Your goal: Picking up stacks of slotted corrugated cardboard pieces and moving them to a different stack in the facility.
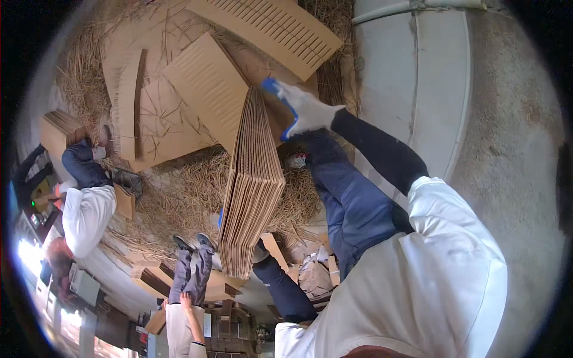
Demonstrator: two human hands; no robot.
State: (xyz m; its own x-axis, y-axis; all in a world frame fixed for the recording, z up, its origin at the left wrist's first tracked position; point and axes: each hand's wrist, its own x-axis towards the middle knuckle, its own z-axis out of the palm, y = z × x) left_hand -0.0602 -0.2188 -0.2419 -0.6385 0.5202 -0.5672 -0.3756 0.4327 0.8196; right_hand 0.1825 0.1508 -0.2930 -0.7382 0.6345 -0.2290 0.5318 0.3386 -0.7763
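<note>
A thick stack of folded brown cardboard sheets [253, 185] stands tilted in front of me, its many edges facing up. My left hand [261, 253], in a pale glove, is mostly hidden behind the stack's near end. A bit of blue glove shows past the stack's left side, so the hand wraps round it from beneath. My right hand [305, 111], in a white and blue glove, is held off to the right of the stack's far end. Its fingers are stretched out with nothing in them. A slotted cardboard sheet [206, 83] lies just beyond the stack.
Another slotted sheet [277, 30] and a narrow slotted strip [128, 107] lie on flat cardboard [161, 119]. Straw [179, 185] covers the floor around. Pale panels [418, 77] stand at right. One person [89, 209] bends at far left; another [185, 322] stands lower left near cardboard pieces.
</note>
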